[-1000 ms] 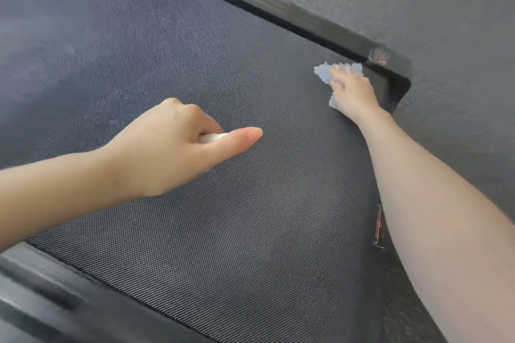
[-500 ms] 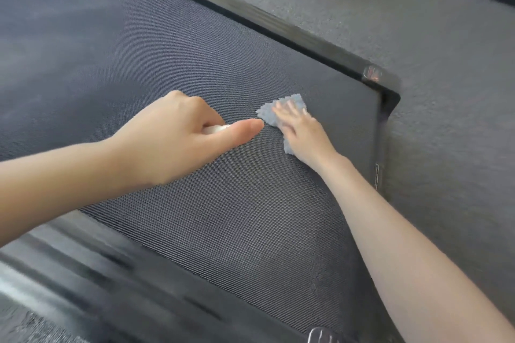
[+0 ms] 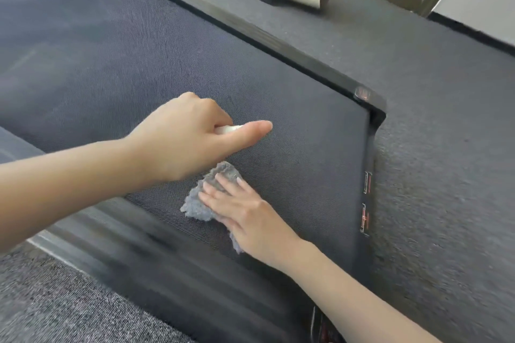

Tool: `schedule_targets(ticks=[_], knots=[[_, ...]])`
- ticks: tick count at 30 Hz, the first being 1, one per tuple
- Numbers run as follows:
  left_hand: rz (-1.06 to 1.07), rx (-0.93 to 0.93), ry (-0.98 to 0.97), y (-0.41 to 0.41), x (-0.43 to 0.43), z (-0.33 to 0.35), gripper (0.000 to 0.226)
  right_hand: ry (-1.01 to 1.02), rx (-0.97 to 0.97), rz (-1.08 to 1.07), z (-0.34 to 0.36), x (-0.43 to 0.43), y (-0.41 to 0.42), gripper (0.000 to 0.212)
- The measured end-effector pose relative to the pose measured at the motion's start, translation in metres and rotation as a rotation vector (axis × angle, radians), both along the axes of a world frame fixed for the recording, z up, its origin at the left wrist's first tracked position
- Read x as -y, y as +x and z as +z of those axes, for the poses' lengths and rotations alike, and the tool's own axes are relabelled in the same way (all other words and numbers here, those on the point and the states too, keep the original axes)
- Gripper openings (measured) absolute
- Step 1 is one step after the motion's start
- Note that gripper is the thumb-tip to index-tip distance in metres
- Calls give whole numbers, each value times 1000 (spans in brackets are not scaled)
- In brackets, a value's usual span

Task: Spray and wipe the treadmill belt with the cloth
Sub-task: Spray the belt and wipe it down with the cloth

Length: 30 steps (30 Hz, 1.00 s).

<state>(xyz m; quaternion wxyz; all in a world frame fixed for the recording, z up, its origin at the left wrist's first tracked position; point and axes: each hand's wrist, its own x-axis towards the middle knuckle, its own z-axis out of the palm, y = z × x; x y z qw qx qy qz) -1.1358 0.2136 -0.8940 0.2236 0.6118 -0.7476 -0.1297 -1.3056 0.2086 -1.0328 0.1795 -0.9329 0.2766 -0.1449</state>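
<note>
The fingers (image 3: 223, 185) of our right hand (image 3: 242, 214) lie straight and flat, pressing the grey cloth (image 3: 199, 205) onto the treadmill belt (image 3: 301, 131). Nothing curls round the cloth; we only pin it and drag it. A second ago it sat at the belt's far corner, and half a second ago it was mid-belt beside our left thumb. Now it lies below the left hand (image 3: 186, 139), close to the near side rail (image 3: 133, 250). So we have drawn one stroke across nearly the whole width.

The left hand's fingers stay clenched round a slim white sprayer (image 3: 228, 128), thumb stretched along it, hovering over the belt much as before. We judge this end strip wiped. The long run of belt toward the upper left likely still wants spray and cloth. Carpet (image 3: 446, 164) lies beyond the frame.
</note>
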Motion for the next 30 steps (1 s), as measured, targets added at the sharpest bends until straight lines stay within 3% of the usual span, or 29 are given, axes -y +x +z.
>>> schedule_targets(ticks=[7, 13, 17, 30], knots=[[28, -30, 7, 17, 1, -4, 95, 30, -61, 177, 7, -20, -14, 42], [74, -28, -11, 27, 12, -9, 94, -106, -154, 178, 7, 4, -22, 44], [85, -28, 7, 31, 23, -16, 95, -151, -164, 77, 3, 35, -21, 49], [175, -75, 91, 29, 68, -27, 93, 64, -79, -408, 12, 214, -34, 42]])
